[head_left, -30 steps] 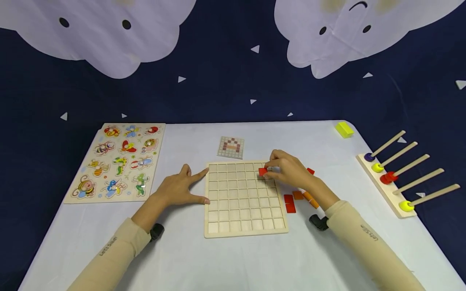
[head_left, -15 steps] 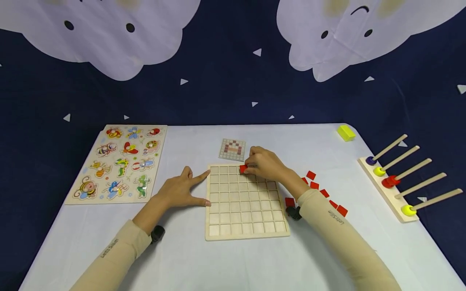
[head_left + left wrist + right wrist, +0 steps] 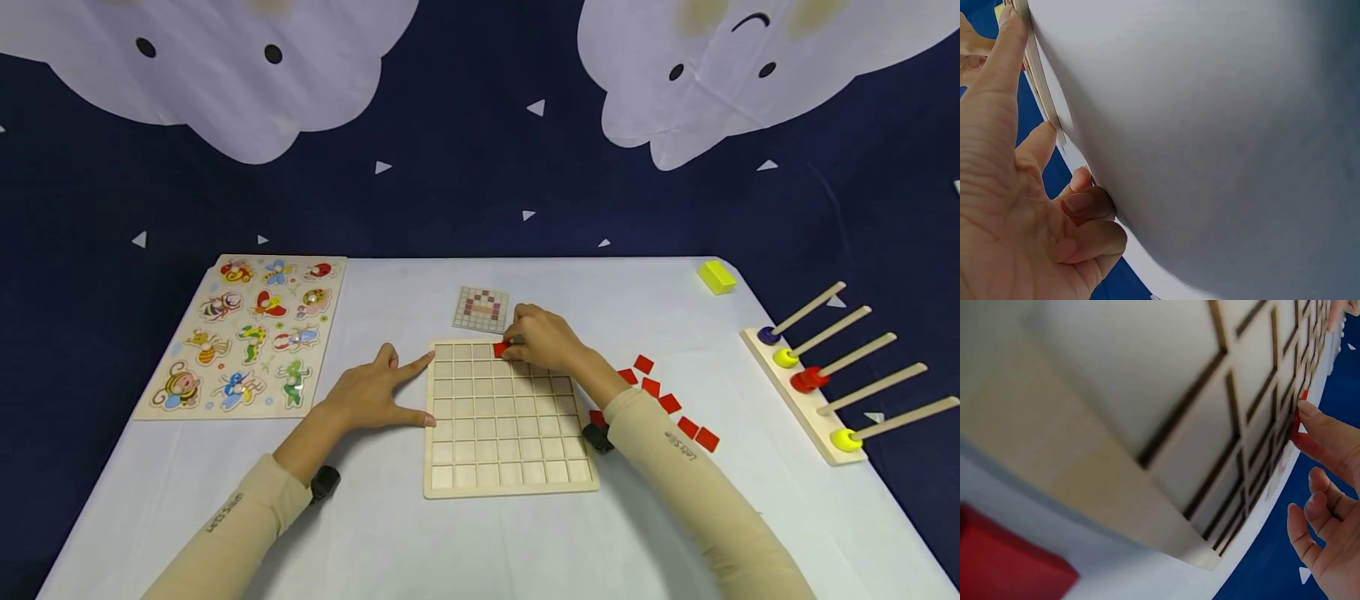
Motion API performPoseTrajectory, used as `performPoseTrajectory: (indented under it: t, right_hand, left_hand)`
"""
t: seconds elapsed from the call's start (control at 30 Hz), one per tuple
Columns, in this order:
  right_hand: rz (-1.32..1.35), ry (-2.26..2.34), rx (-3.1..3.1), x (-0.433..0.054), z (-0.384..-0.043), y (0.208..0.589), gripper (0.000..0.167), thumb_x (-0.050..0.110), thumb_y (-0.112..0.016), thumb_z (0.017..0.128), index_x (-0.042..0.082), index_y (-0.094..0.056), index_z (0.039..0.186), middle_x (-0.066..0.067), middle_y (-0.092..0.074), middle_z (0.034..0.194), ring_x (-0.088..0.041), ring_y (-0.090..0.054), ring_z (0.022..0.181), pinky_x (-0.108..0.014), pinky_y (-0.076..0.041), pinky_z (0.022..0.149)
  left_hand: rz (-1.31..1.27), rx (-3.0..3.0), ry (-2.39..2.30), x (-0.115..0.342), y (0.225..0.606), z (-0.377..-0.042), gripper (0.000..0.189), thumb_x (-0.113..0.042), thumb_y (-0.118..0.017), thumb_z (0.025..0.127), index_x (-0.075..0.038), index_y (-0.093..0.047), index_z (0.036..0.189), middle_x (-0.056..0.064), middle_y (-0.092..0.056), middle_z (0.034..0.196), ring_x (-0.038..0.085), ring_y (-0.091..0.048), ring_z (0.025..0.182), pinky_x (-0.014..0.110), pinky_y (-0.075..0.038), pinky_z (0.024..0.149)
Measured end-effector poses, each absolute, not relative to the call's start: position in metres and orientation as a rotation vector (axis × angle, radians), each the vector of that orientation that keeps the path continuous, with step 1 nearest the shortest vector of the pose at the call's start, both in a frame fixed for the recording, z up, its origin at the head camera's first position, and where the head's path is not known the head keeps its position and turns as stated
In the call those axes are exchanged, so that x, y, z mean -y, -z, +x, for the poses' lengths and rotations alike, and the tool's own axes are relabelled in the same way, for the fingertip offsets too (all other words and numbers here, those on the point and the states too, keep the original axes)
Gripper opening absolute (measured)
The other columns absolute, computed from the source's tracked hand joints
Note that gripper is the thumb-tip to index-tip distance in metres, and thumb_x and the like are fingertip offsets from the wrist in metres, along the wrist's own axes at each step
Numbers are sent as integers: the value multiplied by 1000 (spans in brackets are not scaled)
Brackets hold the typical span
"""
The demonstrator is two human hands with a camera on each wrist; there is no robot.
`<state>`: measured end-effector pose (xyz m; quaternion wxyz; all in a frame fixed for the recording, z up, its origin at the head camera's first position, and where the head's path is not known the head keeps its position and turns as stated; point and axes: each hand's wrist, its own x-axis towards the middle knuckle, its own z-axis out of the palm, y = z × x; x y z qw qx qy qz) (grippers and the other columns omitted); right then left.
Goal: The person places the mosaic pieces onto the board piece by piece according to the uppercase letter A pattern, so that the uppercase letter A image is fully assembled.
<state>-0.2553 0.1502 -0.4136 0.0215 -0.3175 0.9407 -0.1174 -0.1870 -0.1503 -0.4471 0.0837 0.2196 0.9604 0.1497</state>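
Note:
A wooden grid board point(image 3: 512, 492) with square cells lies in the middle of the white table. Thumb and index finger of my left hand point(image 3: 367, 392) are stretched out against its left edge, and in the left wrist view the other fingers point(image 3: 1094, 240) curl loosely. At the top row of cells my right hand point(image 3: 546, 337) pinches a small red square tile point(image 3: 500, 350) between thumb and fingertips. The right wrist view has this tile point(image 3: 1299, 415) tilted at the far edge of the grid. A pattern card point(image 3: 481, 310) lies just behind the board.
Several loose red tiles point(image 3: 669, 403) are scattered right of the board, partly behind the right forearm. A peg puzzle of insects point(image 3: 255, 333) lies at the left, a bead-and-rod counting rack point(image 3: 806, 400) stands at the right edge. A yellow block point(image 3: 717, 277) is at the back right corner.
My right hand has moved left along the top row with the red tile, uncovering more loose red tiles; over the last half second it barely moved. The left hand has stayed at the board's edge.

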Motion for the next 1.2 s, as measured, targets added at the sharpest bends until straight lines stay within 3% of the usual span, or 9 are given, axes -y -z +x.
performPoseTrajectory:
  t: [0.5, 0.7, 0.87, 1.0, 1.2]
  right_hand:
    - [-846, 443, -2913, -151, -247, 417, 17, 32, -80, 84, 16, -79, 91, -1, -56, 95, -15, -53, 80, -34, -50, 72]
    - [-891, 474, -2917, -157, -246, 413, 31, 33, -78, 86, 10, -77, 107, -6, -59, 100, -18, -56, 83, -36, -50, 74]
    - [-862, 521, -3000, -180, -239, 398, 37, 31, -74, 90, 6, -73, 117, -11, -60, 104, -20, -57, 81, -39, -49, 72]
    - [-812, 532, -3064, -209, -230, 389, 32, 27, -71, 93, 4, -75, 114, -12, -60, 102, -21, -55, 77, -38, -46, 69]
    - [-648, 509, -3075, -257, -219, 390, 25, 20, -72, 92, 2, -76, 110, -10, -60, 98, -25, -57, 86, -39, -47, 70]
  left_hand:
    - [650, -2851, -453, 147, 445, -185, 103, -81, -69, 66, -35, -37, 153, 8, -41, 105, 17, -42, 61, 29, -36, 52]
    - [640, -2839, -462, 148, 447, -188, 103, -81, -69, 67, -35, -36, 153, 8, -42, 107, 17, -42, 60, 29, -36, 51]
    - [627, -2836, -466, 147, 447, -190, 104, -81, -69, 66, -36, -37, 153, 9, -43, 108, 17, -43, 61, 29, -37, 51]
    - [619, -2841, -461, 148, 446, -189, 103, -80, -70, 66, -36, -37, 153, 8, -43, 108, 17, -44, 61, 29, -37, 51]
    - [615, -2835, -479, 150, 446, -187, 103, -80, -70, 66, -36, -37, 153, 8, -42, 107, 17, -43, 61, 29, -37, 51]
